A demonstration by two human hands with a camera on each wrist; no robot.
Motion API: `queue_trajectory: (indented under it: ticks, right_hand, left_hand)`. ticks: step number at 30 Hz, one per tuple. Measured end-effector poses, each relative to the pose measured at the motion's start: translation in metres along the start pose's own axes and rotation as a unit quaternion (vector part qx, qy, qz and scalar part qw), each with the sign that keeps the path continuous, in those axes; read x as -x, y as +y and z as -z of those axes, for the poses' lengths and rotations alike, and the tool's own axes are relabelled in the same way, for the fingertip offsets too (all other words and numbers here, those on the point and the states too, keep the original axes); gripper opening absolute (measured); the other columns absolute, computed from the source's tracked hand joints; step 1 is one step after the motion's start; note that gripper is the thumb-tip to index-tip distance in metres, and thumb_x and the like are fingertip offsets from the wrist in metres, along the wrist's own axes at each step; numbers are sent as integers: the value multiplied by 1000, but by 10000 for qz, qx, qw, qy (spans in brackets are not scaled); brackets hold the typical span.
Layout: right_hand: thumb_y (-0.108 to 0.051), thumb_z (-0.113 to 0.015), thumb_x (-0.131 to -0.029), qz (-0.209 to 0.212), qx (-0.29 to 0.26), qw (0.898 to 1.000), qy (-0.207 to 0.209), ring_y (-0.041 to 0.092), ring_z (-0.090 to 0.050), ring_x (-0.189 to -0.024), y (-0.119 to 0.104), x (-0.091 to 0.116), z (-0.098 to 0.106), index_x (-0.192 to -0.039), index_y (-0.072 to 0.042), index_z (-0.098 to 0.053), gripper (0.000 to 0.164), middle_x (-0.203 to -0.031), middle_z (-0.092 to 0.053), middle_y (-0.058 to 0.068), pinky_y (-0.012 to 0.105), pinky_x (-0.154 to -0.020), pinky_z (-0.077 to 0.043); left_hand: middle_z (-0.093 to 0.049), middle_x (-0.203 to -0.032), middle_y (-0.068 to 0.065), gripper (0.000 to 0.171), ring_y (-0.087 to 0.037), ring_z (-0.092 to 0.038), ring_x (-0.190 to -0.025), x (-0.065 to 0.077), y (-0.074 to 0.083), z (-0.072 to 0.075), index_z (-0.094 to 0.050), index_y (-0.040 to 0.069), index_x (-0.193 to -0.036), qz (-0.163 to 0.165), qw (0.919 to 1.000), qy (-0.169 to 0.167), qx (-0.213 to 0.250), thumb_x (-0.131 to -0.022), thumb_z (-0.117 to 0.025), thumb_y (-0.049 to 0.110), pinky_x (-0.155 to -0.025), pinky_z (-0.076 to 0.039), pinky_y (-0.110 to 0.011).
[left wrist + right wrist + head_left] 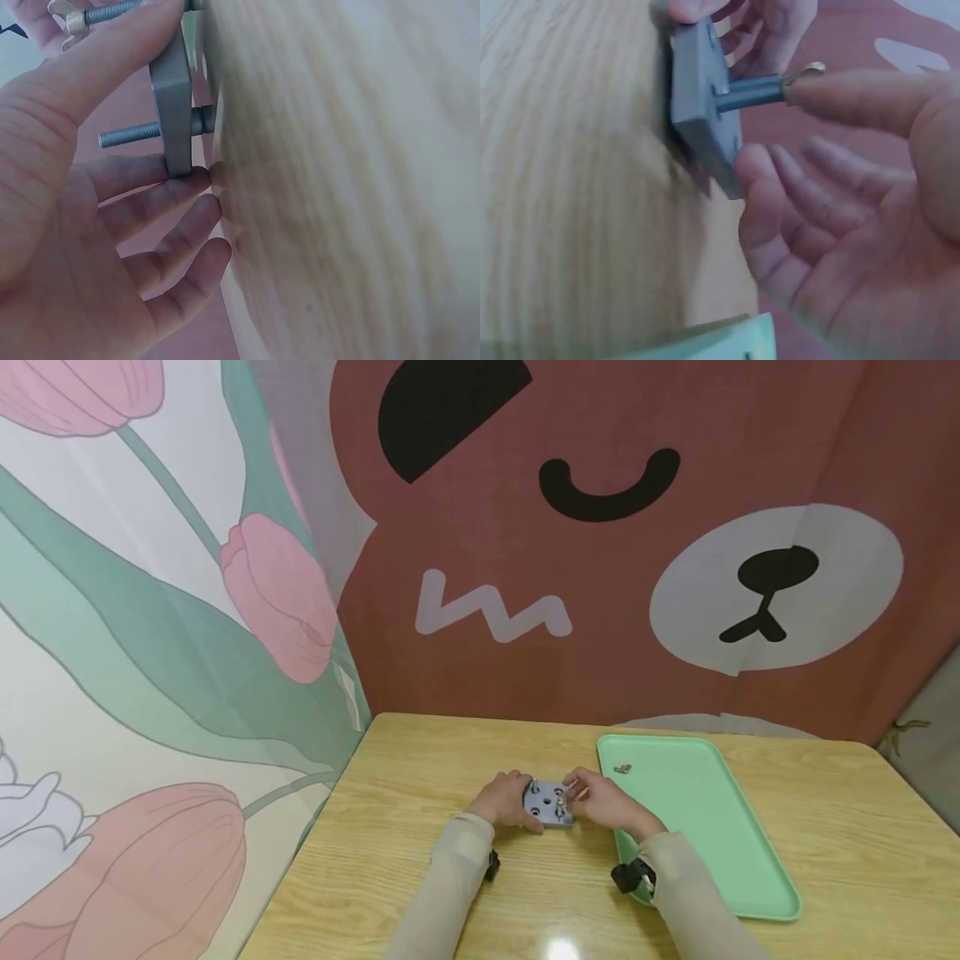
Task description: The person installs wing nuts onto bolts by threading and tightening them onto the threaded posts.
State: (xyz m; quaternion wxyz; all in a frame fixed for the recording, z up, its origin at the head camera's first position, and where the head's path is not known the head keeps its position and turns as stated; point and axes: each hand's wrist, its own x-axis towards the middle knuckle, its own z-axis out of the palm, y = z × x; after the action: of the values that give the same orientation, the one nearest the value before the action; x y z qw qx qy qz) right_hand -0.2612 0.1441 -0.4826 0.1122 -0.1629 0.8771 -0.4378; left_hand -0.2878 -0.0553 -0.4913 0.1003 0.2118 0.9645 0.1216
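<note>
A grey metal plate (548, 815) with upright threaded bolts stands on edge-like feet close over the table, held at its left side by my left hand (508, 799). In the left wrist view the thumb lies along the top and the fingertips support the plate's edge beside a bare bolt (131, 135). My right hand (603, 802) works at the plate's right side. Its thumb touches a brass-coloured wing nut (814, 69) at the top of another bolt (751, 94), with the index finger hidden behind the thumb. The other fingers curl loosely near the plate.
A light green tray (705, 827) lies right of the plate, under the right wrist. Small brass-coloured pieces (622, 768) rest in its far left corner. The wooden table (420, 760) ends at a printed curtain (480, 681) behind.
</note>
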Motion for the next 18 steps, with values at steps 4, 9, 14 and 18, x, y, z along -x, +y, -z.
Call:
queue_trajectory:
  ticks: [4, 9, 14, 18]
  right_hand:
    - [-13, -62, -82, 265, -214, 9992, -190, 19, -52, -82, 5, -4, -3, -119, -7, -51, 39, -97, -54, 6, 32, -64, -43]
    - [-15, -62, -83, 559, -61, 9983, -121, 18, -51, -76, -2, -1, -4, -100, -6, -62, 20, -87, -57, 3, 30, -60, -42]
    - [-21, -65, -80, 456, 177, 9985, 255, 15, -49, -68, 6, -6, -10, -84, -12, -63, 11, -78, -57, -2, 28, -55, -41]
    - [-27, -68, -77, 481, 380, 9965, 563, 13, -48, -63, 9, -8, -13, -74, -16, -59, 15, -72, -55, -4, 26, -52, -39]
  left_hand:
    - [-47, -116, 3, 88, -16, -44, -97, 0, 0, 1, -44, 17, -129, 24, 10000, -28, -4, -57, -72, 59, -76, -38, -29]
    - [-47, -116, 3, 87, -16, -44, -97, 2, 1, 3, -44, 17, -128, 37, 10000, -12, 73, -57, -72, 58, -76, -38, -29]
    - [-47, -116, 3, 87, -16, -44, -98, 3, 2, 3, -44, 18, -129, 31, 10000, -33, 49, -57, -72, 58, -76, -38, -29]
    - [-47, -115, 4, 86, -15, -44, -95, 2, 1, 2, -44, 18, -128, 24, 10000, -2, 17, -57, -72, 58, -75, -38, -28]
